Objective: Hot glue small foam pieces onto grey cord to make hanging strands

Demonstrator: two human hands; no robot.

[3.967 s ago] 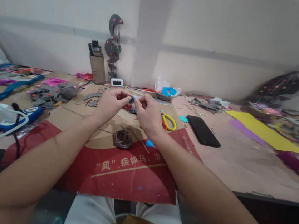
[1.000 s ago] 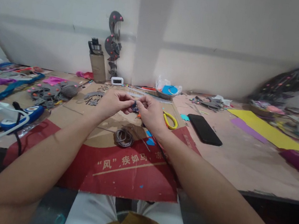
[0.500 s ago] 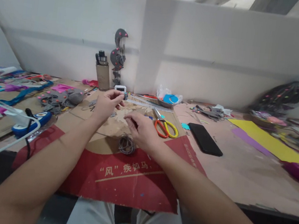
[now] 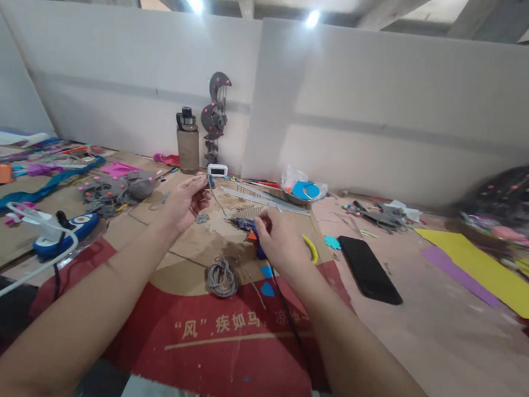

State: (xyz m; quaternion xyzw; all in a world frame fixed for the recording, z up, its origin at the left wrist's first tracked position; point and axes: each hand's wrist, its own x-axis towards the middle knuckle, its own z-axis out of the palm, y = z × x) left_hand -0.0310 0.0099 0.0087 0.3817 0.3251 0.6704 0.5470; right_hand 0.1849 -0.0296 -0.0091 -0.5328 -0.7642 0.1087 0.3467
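Observation:
My left hand (image 4: 188, 204) pinches a small blue piece (image 4: 210, 181) between thumb and fingertips. A thin grey cord (image 4: 219, 202) trails from it toward the middle of the board. My right hand (image 4: 283, 242) is wrapped round a blue hot glue gun (image 4: 261, 248), its nozzle pointing left toward the cord and its black lead running down under my forearm. Below both hands lies a coil of grey cord (image 4: 222, 278). Two blue paper cutouts (image 4: 267, 289) rest beside the gun. Scissors with a yellow handle (image 4: 312, 248) are mostly hidden behind my right hand.
A red and brown cardboard sheet (image 4: 225, 372) covers the front of the table. On the right are a black phone (image 4: 370, 270) and yellow paper (image 4: 486, 268). A bottle (image 4: 187, 145) stands at the back, and a blue power strip (image 4: 67, 234) sits left.
My right hand now holds the glue gun, where it was without it before. The left hand keeps its pinch on the blue piece. The view has tilted up slightly.

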